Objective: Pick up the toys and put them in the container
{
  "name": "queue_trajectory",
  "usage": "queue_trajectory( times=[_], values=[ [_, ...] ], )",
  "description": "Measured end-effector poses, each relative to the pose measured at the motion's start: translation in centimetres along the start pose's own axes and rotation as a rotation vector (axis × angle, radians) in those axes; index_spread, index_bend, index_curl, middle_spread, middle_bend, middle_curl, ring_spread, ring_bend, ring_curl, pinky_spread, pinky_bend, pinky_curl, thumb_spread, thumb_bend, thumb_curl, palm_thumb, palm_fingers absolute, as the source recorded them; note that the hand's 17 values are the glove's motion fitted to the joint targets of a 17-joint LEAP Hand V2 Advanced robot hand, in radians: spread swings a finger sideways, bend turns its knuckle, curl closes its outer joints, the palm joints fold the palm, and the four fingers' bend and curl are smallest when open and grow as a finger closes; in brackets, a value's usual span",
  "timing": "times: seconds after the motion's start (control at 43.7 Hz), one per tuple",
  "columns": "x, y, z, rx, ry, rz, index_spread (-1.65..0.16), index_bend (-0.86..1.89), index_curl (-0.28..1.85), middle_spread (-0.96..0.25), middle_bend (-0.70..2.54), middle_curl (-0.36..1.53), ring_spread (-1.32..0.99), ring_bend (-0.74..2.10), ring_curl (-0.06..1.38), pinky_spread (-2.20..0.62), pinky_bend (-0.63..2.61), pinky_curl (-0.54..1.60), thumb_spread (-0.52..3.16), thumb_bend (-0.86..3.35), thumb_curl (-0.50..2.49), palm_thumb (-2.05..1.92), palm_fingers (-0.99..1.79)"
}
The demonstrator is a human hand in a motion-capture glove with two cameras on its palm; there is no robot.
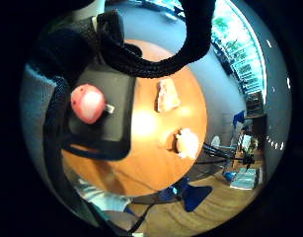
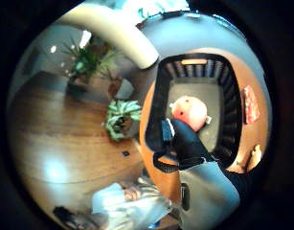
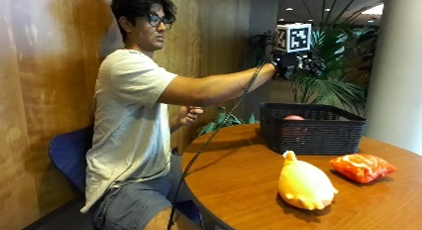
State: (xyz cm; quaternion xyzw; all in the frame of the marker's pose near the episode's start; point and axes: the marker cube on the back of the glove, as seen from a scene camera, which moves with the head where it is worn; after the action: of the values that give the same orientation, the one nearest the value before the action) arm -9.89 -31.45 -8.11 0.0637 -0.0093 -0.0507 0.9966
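hand (image 3: 294, 65) – raised well above basket (image 3: 310, 136), holding nothing; whether fingers are spread or curled, cannot tell | pink toy (image 2: 188, 113) – lying in basket | yellow toy (image 3: 303, 184), orange toy (image 3: 361, 167) – on table (image 3: 237, 185), likely next to fetch

A pink toy (image 3: 294, 118) lies in the black basket (image 3: 310, 133); yellow toy (image 3: 304, 183) and orange toy (image 3: 361, 167) lie on the table.
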Motion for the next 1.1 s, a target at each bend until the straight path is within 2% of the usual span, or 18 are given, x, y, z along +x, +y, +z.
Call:
queue_trajectory(
  times=[0.55, 0.801, 0.87, 0.939, 1.053, 1.099],
  values=[
    [4.3, 12.8, 2.1, -0.091, 0.067, 0.068, -0.28, 0.18, 0.34, -0.01, 0.14, 0.28, -0.01, 0.34, 0.49, 0.00, 1.04, 0.33, 1.31, -0.01, 0.43, 0.32, -0.07],
    [6.4, 19.1, 2.9, -0.044, 0.041, 0.103, -0.28, 0.19, 0.36, -0.01, 0.15, 0.27, -0.01, 0.33, 0.48, 0.00, 1.02, 0.33, 1.33, -0.01, 0.41, 0.32, -0.05],
    [7.2, 20.7, 3.2, -0.038, 0.061, 0.156, -0.28, 0.19, 0.37, -0.01, 0.15, 0.27, -0.01, 0.33, 0.48, 0.00, 1.01, 0.32, 1.33, -0.01, 0.40, 0.32, -0.04],
    [8.5, 22.0, 3.7, -0.037, 0.136, 0.272, -0.28, 0.18, 0.37, -0.01, 0.15, 0.27, -0.01, 0.33, 0.48, 0.00, 1.01, 0.32, 1.33, -0.01, 0.40, 0.32, -0.04],
    [8.7, 24.7, 4.1, -0.056, 0.072, 0.154, -0.28, 0.18, 0.38, -0.01, 0.16, 0.27, -0.02, 0.33, 0.48, 0.00, 0.99, 0.32, 1.33, -0.01, 0.40, 0.33, -0.04],
    [9.0, 25.6, 4.2, -0.067, 0.092, 0.160, -0.28, 0.19, 0.38, -0.01, 0.16, 0.27, -0.02, 0.33, 0.48, 0.00, 0.99, 0.32, 1.34, -0.01, 0.39, 0.33, -0.04]
  ],
)
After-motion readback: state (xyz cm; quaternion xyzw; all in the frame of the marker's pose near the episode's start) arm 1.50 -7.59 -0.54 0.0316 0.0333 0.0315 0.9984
